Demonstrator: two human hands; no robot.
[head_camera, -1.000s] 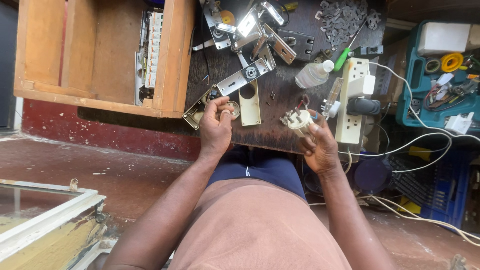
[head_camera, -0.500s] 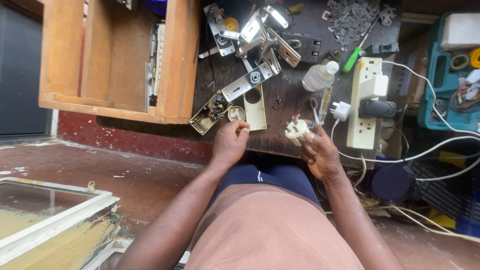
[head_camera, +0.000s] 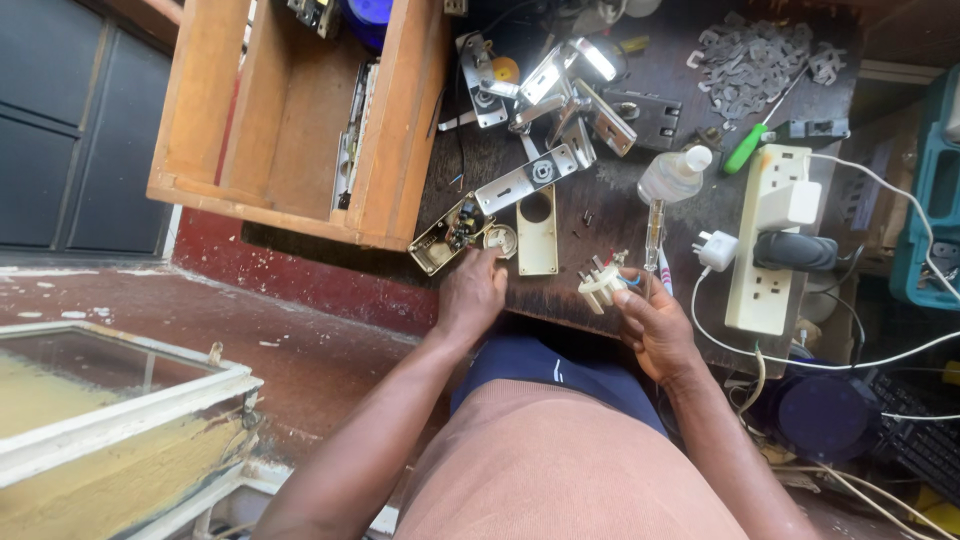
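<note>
My right hand holds a small cream plug-like part with metal pins and short coloured wires, just above the near edge of the dark workbench. My left hand rests on the bench edge, fingertips at a small round cream cap beside an opened cream casing with electronics inside. Whether the left fingers grip the cap is hidden. A cream metal plate with a round hole lies between my hands.
A wooden drawer box stands at the left of the bench. Metal door-lock parts, a clear bottle, a green-handled screwdriver, a white power strip with plugs and cables lie about. A glass-topped frame sits on the floor at the left.
The view has shifted, so the bench sits more to the right. My left hand stays by the round cap and open casing; my right hand still holds the plug part.
</note>
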